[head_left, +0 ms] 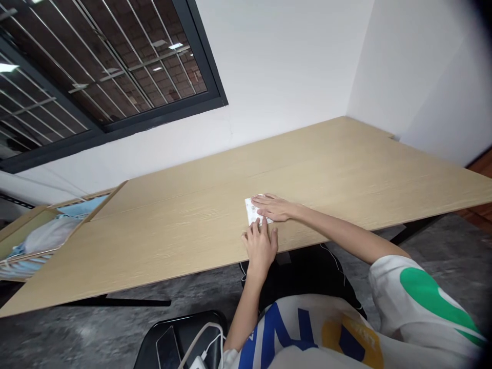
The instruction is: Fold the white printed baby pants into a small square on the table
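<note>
A small white square with a faint printed pattern, perhaps a folded paper napkin or cloth, lies flat on the wooden table near its front edge. Across its right part my right hand rests flat, fingers stretched out toward the left. My left hand is at the near edge of the square, its fingers apart and the tips touching it. Both hands are open, with nothing gripped. Part of the square is hidden under the fingers.
An open box with blue and white things stands left of the table. On a black chair at the front lie a phone and a white charger with a cable. Behind the table are a wall and a barred window.
</note>
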